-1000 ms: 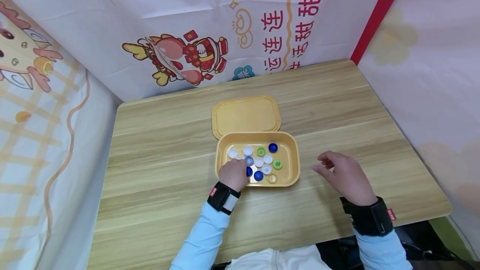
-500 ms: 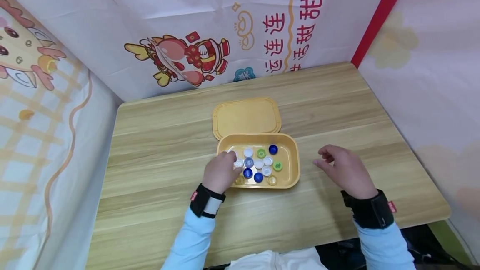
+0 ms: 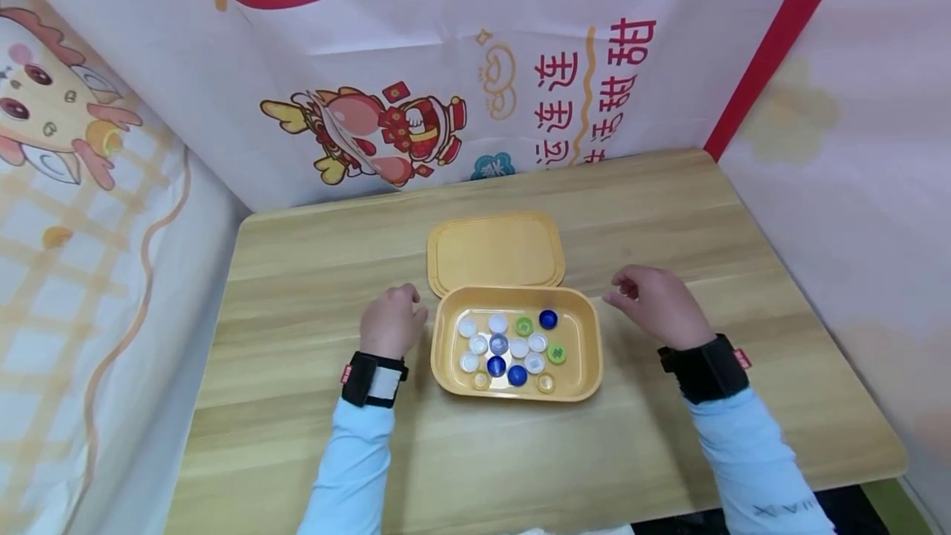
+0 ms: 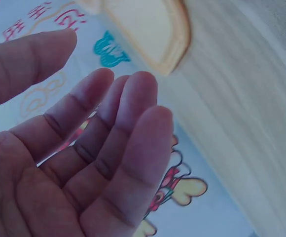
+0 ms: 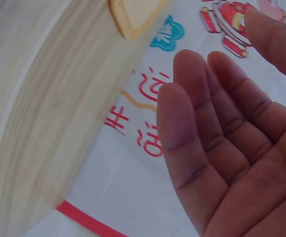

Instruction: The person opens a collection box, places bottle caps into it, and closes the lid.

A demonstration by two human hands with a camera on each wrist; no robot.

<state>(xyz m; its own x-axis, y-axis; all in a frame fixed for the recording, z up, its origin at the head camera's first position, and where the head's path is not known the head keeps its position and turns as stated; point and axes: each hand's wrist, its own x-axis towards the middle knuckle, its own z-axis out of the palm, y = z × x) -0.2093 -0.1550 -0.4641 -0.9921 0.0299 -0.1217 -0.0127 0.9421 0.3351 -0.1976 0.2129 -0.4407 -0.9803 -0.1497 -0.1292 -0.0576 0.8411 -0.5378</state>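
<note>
A yellow plastic box (image 3: 443, 353) lies open in the middle of the table. Inside it are several bottle caps: white ones (image 3: 518, 347), dark blue ones (image 3: 517, 375), green ones (image 3: 556, 353) and clear yellowish ones (image 3: 546, 383). Just left of the box is my left hand (image 3: 390, 322), holding nothing; its wrist view shows the fingers (image 4: 145, 148) loosely bent and the palm bare. My right hand (image 3: 661, 306) hovers beyond the box's right end. In the right wrist view its fingers (image 5: 177, 118) are relaxed, with nothing between them and the thumb.
Behind the box lies its yellow lid (image 3: 496, 253), flat on the wooden table (image 3: 319, 287). A printed white cloth (image 3: 357, 40) stands along the table's far edge, with more cloth at both sides.
My left hand has come out of the box and moved left, uncovering the caps there. My right hand stays at the right, shifted slightly. The head view has tilted a little.
</note>
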